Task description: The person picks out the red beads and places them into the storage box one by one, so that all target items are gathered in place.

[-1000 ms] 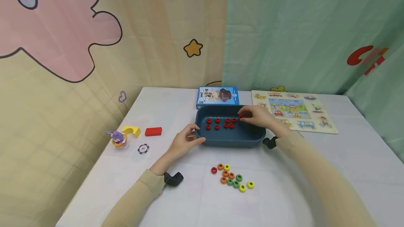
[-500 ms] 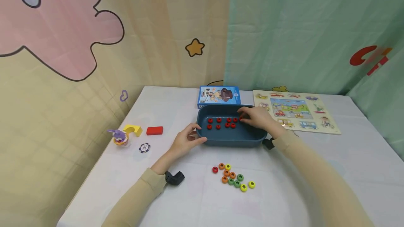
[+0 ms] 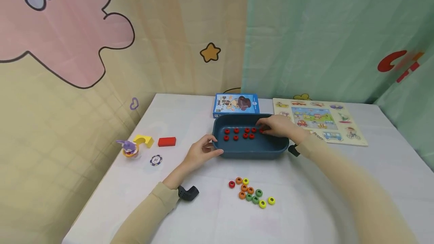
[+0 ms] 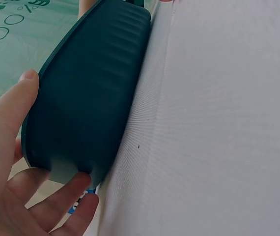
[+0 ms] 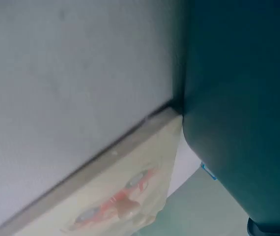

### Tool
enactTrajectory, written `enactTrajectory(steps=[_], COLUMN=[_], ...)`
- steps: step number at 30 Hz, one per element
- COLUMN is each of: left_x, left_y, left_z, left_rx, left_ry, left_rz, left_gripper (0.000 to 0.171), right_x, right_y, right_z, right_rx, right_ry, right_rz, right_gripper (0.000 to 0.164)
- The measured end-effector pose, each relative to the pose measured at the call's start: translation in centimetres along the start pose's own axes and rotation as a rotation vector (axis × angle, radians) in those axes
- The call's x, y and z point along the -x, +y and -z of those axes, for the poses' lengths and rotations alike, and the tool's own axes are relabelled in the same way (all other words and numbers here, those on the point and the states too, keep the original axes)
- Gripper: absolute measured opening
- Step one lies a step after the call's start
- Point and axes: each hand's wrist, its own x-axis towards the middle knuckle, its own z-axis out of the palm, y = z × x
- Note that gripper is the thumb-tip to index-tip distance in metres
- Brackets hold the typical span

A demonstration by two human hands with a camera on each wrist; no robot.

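Observation:
A dark blue rectangular tray (image 3: 251,154) stands mid-table, holding several red beads (image 3: 236,130) in two rows. My left hand (image 3: 200,153) holds the tray's left end; in the left wrist view the thumb (image 4: 28,81) lies at the rim and the other fingers curl round the end wall. Inside the tray's right part, my right hand (image 3: 278,126) pinches a red bead (image 3: 262,131) low at the right end of the far row, partly covered by the fingers. The right wrist view shows the tray's outer wall (image 5: 243,113), with the hand out of sight.
Loose orange, yellow, green and red beads (image 3: 250,190) lie in front of the tray. Behind it are a blue box (image 3: 235,104) and a picture puzzle board (image 3: 349,121). To the left sit a red block (image 3: 167,141), yellow arch (image 3: 144,141), purple toy (image 3: 129,147) and chip (image 3: 156,160).
My right hand has lowered slightly and the red bead at its fingertips has come down level with the far row. The left hand stays on the tray, and the head view has shifted a little.

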Motion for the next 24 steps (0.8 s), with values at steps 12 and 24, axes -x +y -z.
enactTrajectory(steps=[12, 24], left_x=[0.0, -0.1], left_y=[-0.1, -0.2], left_z=[-0.1, -0.1], left_rx=[-0.019, -0.026], left_ry=[0.011, 0.024], left_rz=[-0.009, -0.017], left_gripper=[0.043, 0.044], right_x=[-0.7, 0.6], right_y=[0.5, -0.4], right_z=[0.5, 1.8], right_rx=[0.08, -0.032], right_ry=[-0.038, 0.028], right_rz=[0.055, 0.006], right_gripper=[0.029, 0.033])
